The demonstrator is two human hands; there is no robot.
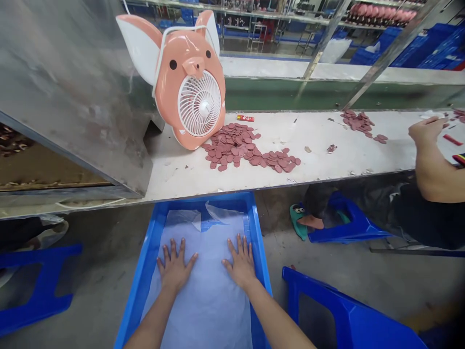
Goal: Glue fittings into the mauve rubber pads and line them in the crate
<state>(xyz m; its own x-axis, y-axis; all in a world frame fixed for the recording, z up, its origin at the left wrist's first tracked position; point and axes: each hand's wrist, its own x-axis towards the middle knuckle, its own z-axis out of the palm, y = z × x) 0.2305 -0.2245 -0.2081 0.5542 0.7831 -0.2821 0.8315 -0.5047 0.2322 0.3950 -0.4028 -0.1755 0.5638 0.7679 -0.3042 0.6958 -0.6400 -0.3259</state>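
My left hand (175, 265) lies flat with fingers spread on a thin whitish sheet (207, 300). To its right, my right hand (240, 261) rests on the same sheet, palm down, fingers apart. The sheet lines the inside of a blue plastic bin (259, 242) below the bench edge. At the bin's far end the sheet is torn or folded, and blue shows between its flaps. Neither hand holds anything.
On the white bench (319, 160) stand a pig-shaped fan (194, 82) and a pile of reddish-brown oval pieces (232, 145). A second pile (358, 122) lies farther right, near a co-worker's arm (428, 145). Blue stools (341, 310) flank the bin; a metal housing (72, 72) rises left.
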